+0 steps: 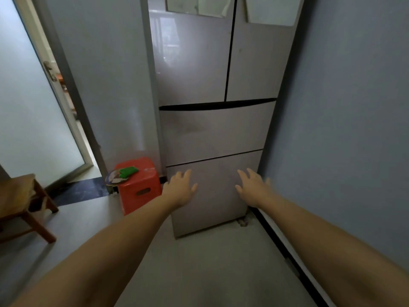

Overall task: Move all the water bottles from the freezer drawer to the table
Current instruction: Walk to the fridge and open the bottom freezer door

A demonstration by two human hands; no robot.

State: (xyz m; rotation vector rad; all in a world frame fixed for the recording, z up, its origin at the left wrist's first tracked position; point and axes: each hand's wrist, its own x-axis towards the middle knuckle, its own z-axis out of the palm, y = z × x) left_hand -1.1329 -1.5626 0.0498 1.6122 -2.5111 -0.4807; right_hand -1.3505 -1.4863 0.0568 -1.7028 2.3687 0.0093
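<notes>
Two bare forearms extend from the bottom edge toward the appliance; they are the nearest items to the camera. The left hand (180, 187) is spread wide, fingers straight, holding nothing. It lies over the left edge of the lowest grey glossy drawer front (212, 196); contact cannot be confirmed. The right hand (252, 187) is likewise spread wide and empty, over the right part of the same panel. This paired, symmetric placement suggests preparation to pull or push the drawer evenly, without skewing it.

Left to right across the scene:

1. One brown wooden surface (15, 196) stands at the far left, partly out of view. It is a probable destination for the bottles, though this is a judgement only.
2. One frosted glass door (33, 103) stands ajar.
3. One red plastic stool (138, 185) sits just beside the appliance's left side and carries one green object (128, 171) on a round patterned item (114, 177).
4. One tall grey refrigerator (221, 63) has two upper doors and two drawer fronts below, both shut.

Water bottles visible: zero. They are presumed to be inside a closed drawer; which of the two cannot be told. The task is judged to be at its opening step.
</notes>
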